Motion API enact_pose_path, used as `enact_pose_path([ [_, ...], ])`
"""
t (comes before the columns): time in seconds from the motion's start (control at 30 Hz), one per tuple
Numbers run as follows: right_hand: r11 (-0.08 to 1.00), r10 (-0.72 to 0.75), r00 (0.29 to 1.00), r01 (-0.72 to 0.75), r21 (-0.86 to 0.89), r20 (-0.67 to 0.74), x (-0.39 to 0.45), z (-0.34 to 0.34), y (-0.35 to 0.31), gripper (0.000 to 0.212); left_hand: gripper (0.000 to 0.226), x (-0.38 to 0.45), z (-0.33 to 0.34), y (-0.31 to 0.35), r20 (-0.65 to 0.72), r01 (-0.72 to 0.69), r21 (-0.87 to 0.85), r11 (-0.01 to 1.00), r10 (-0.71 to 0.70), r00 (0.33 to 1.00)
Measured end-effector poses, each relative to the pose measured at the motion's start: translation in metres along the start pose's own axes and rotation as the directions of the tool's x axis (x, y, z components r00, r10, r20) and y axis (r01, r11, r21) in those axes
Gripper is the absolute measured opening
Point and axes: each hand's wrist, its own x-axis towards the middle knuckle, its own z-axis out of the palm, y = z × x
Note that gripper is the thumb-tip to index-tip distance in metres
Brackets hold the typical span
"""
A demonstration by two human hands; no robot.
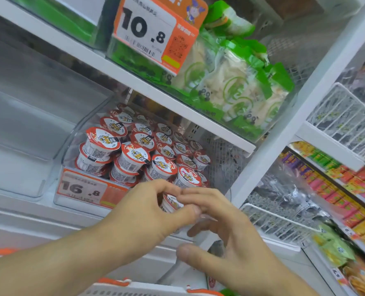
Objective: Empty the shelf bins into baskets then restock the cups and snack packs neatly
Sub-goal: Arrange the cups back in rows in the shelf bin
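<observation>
Left hand (156,201) grips cup (171,203) at clear bin (70,201).

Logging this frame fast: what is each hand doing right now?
Left hand: pinching a small red-lidded cup at the front of the clear bin.
Right hand: open, fingers spread, beside the cup, holding nothing.

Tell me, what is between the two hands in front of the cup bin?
In the head view, one small red-lidded cup sits between the left hand and the right hand; the left hand's fingers pinch it, the right hand's fingers lie against it.
</observation>
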Motion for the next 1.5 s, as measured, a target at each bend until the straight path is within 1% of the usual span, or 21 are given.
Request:
enact_pose_path([
  [0.07, 0.999, -0.051, 0.979, 0.05, -0.011, -0.197, -0.003, -0.001, 0.005, 0.031, 0.076, 0.002, 0.009, 0.003, -0.006, -0.038, -0.037, 0.999, 0.038, 0.999],
  [0.13, 0.998, -0.064, 0.933, 0.06, -0.022, -0.354, -0.001, -0.007, 0.014, 0.018, 0.079, 0.005, 0.016, 0.011, 0.034, -0.118, -0.004, 0.993, 0.118, 0.992],
  [0.2, 0.994, -0.08, 0.889, 0.035, -0.106, -0.45, 0.007, -0.019, 0.027, 0.018, 0.067, 0.015, 0.02, 0.018, 0.068, -0.284, 0.278, 0.918, 0.276, 0.959],
  [0.27, 0.966, -0.125, 0.85, -0.013, -0.256, -0.512, 0.021, -0.033, 0.042, 0.02, 0.063, 0.032, 0.02, 0.015, 0.113, -0.403, 0.57, 0.716, 0.417, 0.902],
  [0.33, 0.891, -0.146, 0.848, -0.111, -0.44, -0.51, 0.038, -0.046, 0.058, 0.018, 0.063, 0.05, 0.021, 0.007, 0.189, -0.406, 0.796, 0.449, 0.454, 0.871],
  [0.4, 0.744, -0.132, 0.885, -0.209, -0.634, -0.447, 0.05, -0.053, 0.071, 0.016, 0.069, 0.063, 0.021, 0.002, 0.236, -0.344, 0.901, 0.264, 0.367, 0.9],
  [0.47, 0.598, -0.114, 0.917, -0.244, -0.763, -0.382, 0.061, -0.053, 0.079, 0.019, 0.078, 0.072, 0.021, -0.007, 0.271, -0.326, 0.929, 0.175, 0.28, 0.921],
  [0.57, 0.332, -0.065, 0.955, -0.252, -0.909, -0.289, 0.071, -0.043, 0.085, 0.034, 0.067, 0.073, 0.016, -0.012, 0.258, -0.298, 0.944, 0.14, 0.245, 0.935],
  [0.6, 0.279, -0.042, 0.955, -0.272, -0.921, -0.295, 0.073, -0.04, 0.087, 0.036, 0.061, 0.074, 0.017, -0.014, 0.258, -0.293, 0.947, 0.128, 0.237, 0.937],
  [0.7, 0.247, -0.062, 0.952, -0.278, -0.928, -0.301, 0.072, -0.038, 0.092, 0.037, 0.054, 0.073, 0.016, -0.017, 0.258, -0.292, 0.95, 0.11, 0.248, 0.934],
  [0.93, 0.178, -0.016, 0.95, -0.305, -0.936, -0.313, 0.071, -0.033, 0.092, 0.033, 0.054, 0.08, 0.018, -0.016, 0.262, -0.294, 0.952, 0.086, 0.27, 0.926],
  [1.07, 0.204, -0.042, 0.949, -0.298, -0.932, -0.313, 0.071, -0.032, 0.089, 0.022, 0.055, 0.082, 0.019, -0.016, 0.252, -0.28, 0.957, 0.08, 0.254, 0.934],
  [1.13, 0.231, 0.032, 0.961, -0.274, -0.934, -0.274, 0.071, -0.033, 0.083, 0.008, 0.053, 0.083, 0.019, -0.016, 0.258, -0.284, 0.955, 0.085, 0.236, 0.937],
  [1.17, 0.239, 0.067, 0.96, -0.281, -0.93, -0.273, 0.071, -0.033, 0.082, 0.011, 0.054, 0.082, 0.02, -0.016, 0.26, -0.287, 0.953, 0.097, 0.225, 0.939],
  [1.23, 0.287, 0.022, 0.956, -0.287, -0.914, -0.293, 0.065, -0.033, 0.079, 0.017, 0.058, 0.082, 0.021, -0.016, 0.259, -0.293, 0.949, 0.12, 0.237, 0.936],
  [1.3, 0.421, -0.126, 0.937, -0.248, -0.873, -0.327, 0.05, -0.031, 0.082, 0.032, 0.059, 0.078, 0.023, -0.013, 0.25, -0.31, 0.941, 0.133, 0.342, 0.906],
  [1.33, 0.518, -0.232, 0.918, -0.164, -0.84, -0.322, 0.036, -0.03, 0.084, 0.031, 0.055, 0.073, 0.024, -0.009, 0.231, -0.333, 0.926, 0.176, 0.434, 0.871],
  [1.4, 0.663, -0.365, 0.884, 0.026, -0.748, -0.293, -0.004, -0.028, 0.083, 0.013, 0.034, 0.054, 0.033, -0.008, 0.16, -0.442, 0.844, 0.303, 0.644, 0.748],
  [1.43, 0.741, -0.363, 0.878, 0.069, -0.668, -0.312, -0.026, -0.026, 0.085, 0.01, 0.022, 0.04, 0.041, -0.012, 0.142, -0.508, 0.787, 0.35, 0.699, 0.701],
  [1.47, 0.819, -0.297, 0.897, 0.065, -0.57, -0.326, -0.049, -0.022, 0.093, 0.011, 0.012, 0.026, 0.051, -0.019, 0.151, -0.56, 0.73, 0.391, 0.707, 0.691],
  [1.5, 0.883, -0.174, 0.933, 0.006, -0.469, -0.315, -0.072, -0.015, 0.107, 0.013, 0.006, 0.014, 0.062, -0.033, 0.176, -0.575, 0.678, 0.458, 0.659, 0.732],
])
